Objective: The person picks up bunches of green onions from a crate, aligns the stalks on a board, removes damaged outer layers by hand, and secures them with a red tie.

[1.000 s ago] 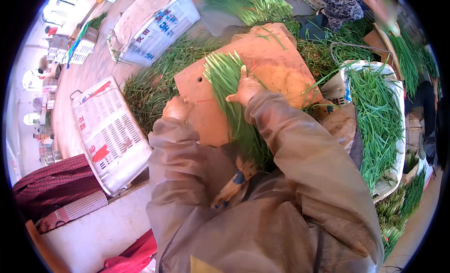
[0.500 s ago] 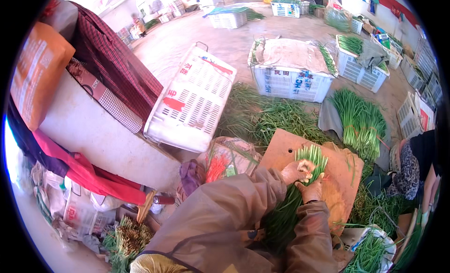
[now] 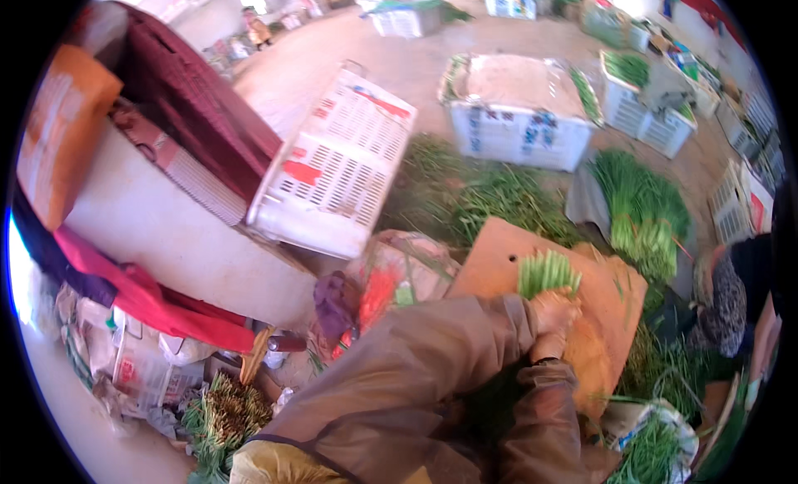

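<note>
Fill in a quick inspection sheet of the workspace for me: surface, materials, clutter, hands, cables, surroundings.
Surface: orange-brown board, partly covered by the bundle and arms.
Job's things: bundle of green stalks, pale ends pointing away from the wearer; lower part hidden by the sleeves.
Clutter: loose greens beyond the board; purple cloth to its left.
Hands: left hand at the bundle, just below the pale ends; right hand close beside it, fingers blurred.
Cables: nothing seen.
Surroundings: slotted white crate at left; covered crate beyond; another person at right.
</note>
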### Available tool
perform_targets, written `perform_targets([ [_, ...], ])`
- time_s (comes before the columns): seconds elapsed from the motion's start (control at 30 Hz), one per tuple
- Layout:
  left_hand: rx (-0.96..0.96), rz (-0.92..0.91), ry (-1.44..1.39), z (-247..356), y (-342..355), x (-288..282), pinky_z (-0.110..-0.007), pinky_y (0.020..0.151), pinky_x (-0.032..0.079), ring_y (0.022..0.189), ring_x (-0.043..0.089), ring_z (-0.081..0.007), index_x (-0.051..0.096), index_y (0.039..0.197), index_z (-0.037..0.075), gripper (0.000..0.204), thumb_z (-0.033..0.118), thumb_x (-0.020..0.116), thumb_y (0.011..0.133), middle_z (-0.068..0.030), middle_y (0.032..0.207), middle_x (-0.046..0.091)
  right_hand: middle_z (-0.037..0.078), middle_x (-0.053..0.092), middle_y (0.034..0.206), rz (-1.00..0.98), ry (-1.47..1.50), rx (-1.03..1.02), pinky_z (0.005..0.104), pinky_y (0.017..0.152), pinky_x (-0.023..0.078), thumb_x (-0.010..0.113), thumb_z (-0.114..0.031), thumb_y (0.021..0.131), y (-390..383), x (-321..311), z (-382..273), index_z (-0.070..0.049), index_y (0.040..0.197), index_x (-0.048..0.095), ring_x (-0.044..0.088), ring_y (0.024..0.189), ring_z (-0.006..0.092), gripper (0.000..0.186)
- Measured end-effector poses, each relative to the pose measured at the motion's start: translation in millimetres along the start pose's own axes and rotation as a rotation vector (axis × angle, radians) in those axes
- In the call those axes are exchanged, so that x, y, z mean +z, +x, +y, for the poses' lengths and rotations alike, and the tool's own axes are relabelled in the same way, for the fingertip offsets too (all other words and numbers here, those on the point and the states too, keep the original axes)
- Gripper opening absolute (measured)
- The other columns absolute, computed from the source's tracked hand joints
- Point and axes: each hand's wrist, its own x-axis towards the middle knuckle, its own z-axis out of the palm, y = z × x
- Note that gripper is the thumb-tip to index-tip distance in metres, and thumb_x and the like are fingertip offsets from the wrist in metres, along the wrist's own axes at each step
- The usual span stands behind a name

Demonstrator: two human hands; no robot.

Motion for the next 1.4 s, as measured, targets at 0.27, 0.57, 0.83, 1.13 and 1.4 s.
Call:
perform_targets([
  [0.27, -0.100, -0.360, 0.715, 54.8, 4.3, -35.4, -0.039, 0.099, 0.036, 0.101, 0.056, -0.0204, 0.065, 0.090, 0.014, 0.018, 0.015, 0.052, 0.078, -0.0034, 0.097, 0.062, 0.019, 0.062, 0.100, 0.075, 0.305, -0.087, 0.0426, 0.082, 0.046, 0.060, -0.028, 0.080, -11.1, -79.4, 39.1, -0.008, 0.100, 0.066, 0.058, 0.096, 0.0355, 0.029],
  [0.57, -0.064, -0.260, 0.694, 55.8, 9.8, -28.5, -0.035, 0.095, 0.039, 0.098, 0.056, -0.0194, 0.059, 0.088, 0.011, 0.010, 0.015, 0.053, 0.080, -0.0029, 0.096, 0.060, 0.016, 0.063, 0.077, 0.253, -0.174, -0.440, 0.0448, 0.064, 0.049, 0.058, -0.021, 0.077, 85.9, -34.7, 67.6, -0.017, 0.081, 0.069, 0.062, 0.072, 0.0326, 0.013],
  [0.83, -0.175, -0.685, 0.708, 50.7, 21.6, -45.1, -0.041, 0.106, 0.028, 0.125, 0.042, -0.0176, 0.058, 0.097, 0.011, 0.016, 0.015, 0.049, 0.085, -0.0022, 0.123, 0.056, 0.012, 0.063, 0.072, 0.298, 0.018, -0.161, 0.0336, 0.057, 0.049, 0.057, -0.020, 0.080, 43.5, -19.6, 45.9, -0.011, 0.082, 0.063, 0.063, 0.066, 0.0232, 0.011],
  [1.13, -0.174, -0.303, 0.586, 23.3, 2.5, -46.2, -0.035, 0.104, 0.031, 0.108, 0.055, -0.0183, 0.064, 0.099, 0.011, 0.019, 0.021, 0.052, 0.088, -0.0055, 0.109, 0.063, 0.005, 0.064, 0.101, -0.243, 1.628, 0.175, 0.0284, 0.073, 0.047, 0.052, -0.010, 0.087, 44.7, -10.4, 41.6, -0.003, 0.117, 0.053, 0.060, 0.085, 0.0156, 0.031],
  [1.4, -0.444, -0.145, 0.458, 32.5, 8.1, -45.7, -0.037, 0.093, 0.041, 0.098, 0.059, -0.0257, 0.060, 0.098, 0.007, 0.023, 0.025, 0.055, 0.085, -0.0097, 0.088, 0.066, 0.009, 0.066, 0.073, 0.283, 0.932, 0.140, 0.0294, 0.063, 0.046, 0.063, -0.015, 0.080, 46.4, 14.8, 22.9, -0.001, 0.086, 0.068, 0.059, 0.066, 0.0142, 0.016],
])
